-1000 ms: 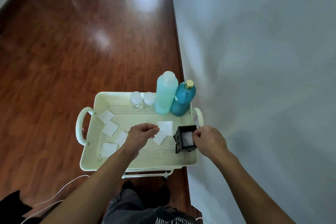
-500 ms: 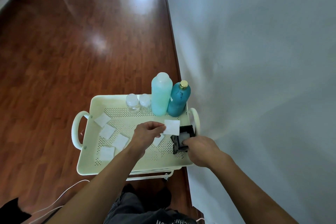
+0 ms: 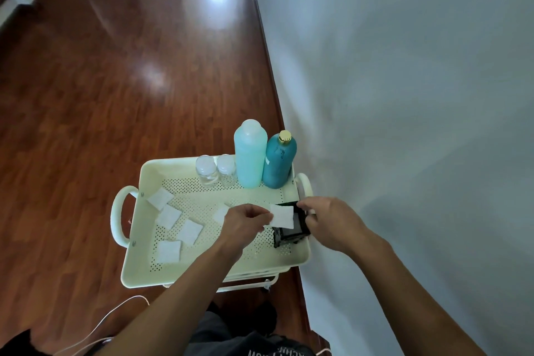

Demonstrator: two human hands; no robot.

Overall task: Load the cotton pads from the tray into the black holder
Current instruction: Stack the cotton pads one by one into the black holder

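Note:
My left hand (image 3: 244,222) pinches a square white cotton pad (image 3: 282,215) and holds it over the open top of the black holder (image 3: 291,233). The holder sits in the right front corner of the cream perforated tray (image 3: 213,272). My right hand (image 3: 332,221) grips the holder's right side. Several more white pads (image 3: 167,215) lie flat on the tray's left half, and one pad (image 3: 221,212) is partly hidden behind my left hand.
Two small clear jars (image 3: 205,169), a pale green bottle (image 3: 250,153) and a teal bottle with a gold cap (image 3: 278,160) stand along the tray's far edge. A grey wall runs along the right. Wooden floor lies to the left, with a white cable (image 3: 95,329) near my legs.
My left hand lifted a pad from the tray and carried it right, from beside the holder to over its opening. My right hand stayed on the holder.

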